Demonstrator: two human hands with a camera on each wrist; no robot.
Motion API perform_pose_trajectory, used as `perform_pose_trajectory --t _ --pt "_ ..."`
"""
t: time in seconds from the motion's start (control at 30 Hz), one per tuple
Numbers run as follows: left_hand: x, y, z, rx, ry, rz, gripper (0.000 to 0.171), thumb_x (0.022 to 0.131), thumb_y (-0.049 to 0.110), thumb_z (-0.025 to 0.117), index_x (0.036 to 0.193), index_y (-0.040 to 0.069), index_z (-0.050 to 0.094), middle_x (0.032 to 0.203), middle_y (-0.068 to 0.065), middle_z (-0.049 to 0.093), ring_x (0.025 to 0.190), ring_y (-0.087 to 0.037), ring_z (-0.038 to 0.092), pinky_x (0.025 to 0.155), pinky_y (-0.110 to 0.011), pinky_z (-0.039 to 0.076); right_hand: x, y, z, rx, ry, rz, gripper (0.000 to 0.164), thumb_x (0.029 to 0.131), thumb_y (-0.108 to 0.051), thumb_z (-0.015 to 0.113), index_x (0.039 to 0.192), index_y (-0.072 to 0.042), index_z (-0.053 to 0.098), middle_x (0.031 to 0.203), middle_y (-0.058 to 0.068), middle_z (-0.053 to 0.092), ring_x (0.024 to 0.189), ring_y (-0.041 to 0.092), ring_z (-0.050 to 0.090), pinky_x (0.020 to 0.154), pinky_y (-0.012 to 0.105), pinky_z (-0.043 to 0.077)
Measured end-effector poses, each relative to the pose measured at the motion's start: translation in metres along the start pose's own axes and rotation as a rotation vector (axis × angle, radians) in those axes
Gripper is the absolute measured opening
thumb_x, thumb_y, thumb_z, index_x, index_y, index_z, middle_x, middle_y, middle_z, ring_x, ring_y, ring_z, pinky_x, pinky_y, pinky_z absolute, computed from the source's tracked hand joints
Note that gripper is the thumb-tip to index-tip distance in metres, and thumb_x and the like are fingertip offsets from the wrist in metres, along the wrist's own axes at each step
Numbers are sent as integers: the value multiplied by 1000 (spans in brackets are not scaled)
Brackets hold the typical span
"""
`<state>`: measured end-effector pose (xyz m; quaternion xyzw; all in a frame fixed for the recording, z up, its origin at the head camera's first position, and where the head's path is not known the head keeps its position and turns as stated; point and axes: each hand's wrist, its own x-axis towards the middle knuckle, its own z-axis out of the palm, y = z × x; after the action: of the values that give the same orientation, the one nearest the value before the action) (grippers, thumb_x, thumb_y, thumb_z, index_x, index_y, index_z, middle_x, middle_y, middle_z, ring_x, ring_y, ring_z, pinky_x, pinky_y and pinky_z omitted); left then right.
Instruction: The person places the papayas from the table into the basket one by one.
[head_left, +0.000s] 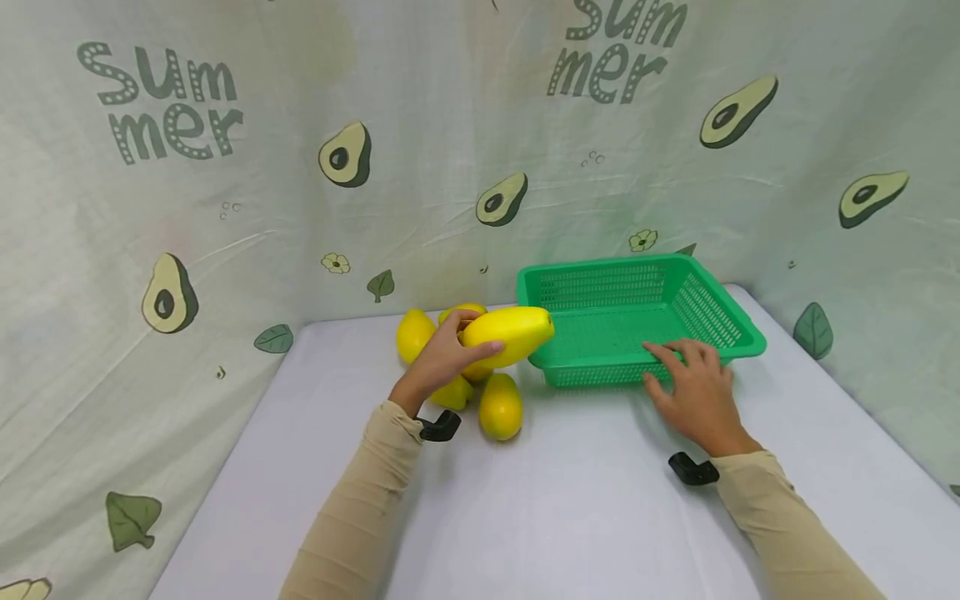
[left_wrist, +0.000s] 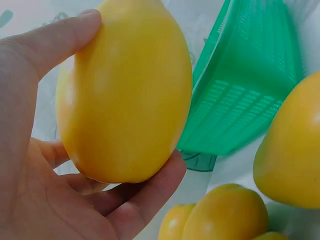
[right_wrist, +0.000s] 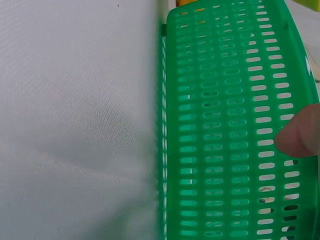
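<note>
My left hand point(head_left: 442, 357) holds a large yellow papaya point(head_left: 519, 333) above the table, its blunt end pointing right toward the basket. In the left wrist view the thumb lies on one side of the papaya and the fingers curl under the other. Beneath and beside that hand lie several more yellow fruits point(head_left: 501, 408), some partly hidden. A green plastic basket point(head_left: 607, 268) with slotted walls stands to the right. At its near rim is my right hand point(head_left: 699, 402), fingers over the edge and thumb point(right_wrist: 301, 134) against the outer wall.
A white cloth covers the table point(head_left: 570, 508). Behind and around it hangs a pale curtain point(head_left: 420, 100) printed with avocados, leaves and lettering. The basket is near the table's back right, close to the curtain.
</note>
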<state>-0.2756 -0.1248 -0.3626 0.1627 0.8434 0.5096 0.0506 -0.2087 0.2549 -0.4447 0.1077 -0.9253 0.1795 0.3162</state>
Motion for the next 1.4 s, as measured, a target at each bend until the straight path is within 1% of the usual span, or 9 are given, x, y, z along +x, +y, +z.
perform_pose_trajectory --t 0.17,0.33,0.5,0.67,0.9,1.0,1.27,1.4 --pt "5 6 6 45 -12 2 87 76 66 77 140 19 43 134 -1 49 112 -24 53 94 -42 49 0 1 0 -1 2 3 48 87 -19 72 132 -11 62 123 18 53 120 47 39 73 67 34" --pt "11 14 12 80 -56 32 82 76 63 78 136 19 44 132 -2 49 110 -24 54 94 -43 48 0 0 -2 -2 8 4 47 86 -19 72 132 -11 63 123 18 53 120 47 38 73 67 34" --pt "16 21 16 73 -91 41 78 78 58 79 135 19 44 131 -2 49 109 -24 54 95 -43 47 0 -2 -2 -1 -2 5 47 87 -19 71 132 -11 62 123 18 53 120 47 38 73 66 34" --pt "24 26 22 98 -110 64 76 79 56 79 135 18 45 132 -2 50 110 -23 54 97 -42 47 -1 -1 -3 -11 5 4 47 87 -20 72 132 -11 62 123 18 53 120 47 38 72 66 34" --pt "29 34 27 123 -126 42 79 77 59 78 135 18 44 138 -5 47 115 -24 52 100 -45 45 -4 -3 -1 -10 9 -4 47 86 -19 72 132 -10 63 123 18 54 120 48 39 73 66 34" --pt "31 36 30 123 -138 33 80 77 60 78 135 17 42 138 -6 46 116 -24 51 100 -45 45 -5 -5 0 -11 2 -4 47 87 -20 72 132 -10 62 123 18 53 120 48 39 73 66 34" --pt "39 41 36 104 -169 55 79 80 52 80 138 15 41 138 -8 45 112 -25 52 97 -41 48 -4 -6 -2 -6 12 -10 46 88 -20 72 132 -10 63 123 19 54 119 47 39 73 65 34" --pt "42 43 39 115 -173 56 79 80 52 80 139 16 42 138 -8 46 112 -24 53 97 -41 48 -5 -6 -4 -17 6 -4 46 88 -21 72 132 -10 62 124 19 54 119 47 39 72 64 34"
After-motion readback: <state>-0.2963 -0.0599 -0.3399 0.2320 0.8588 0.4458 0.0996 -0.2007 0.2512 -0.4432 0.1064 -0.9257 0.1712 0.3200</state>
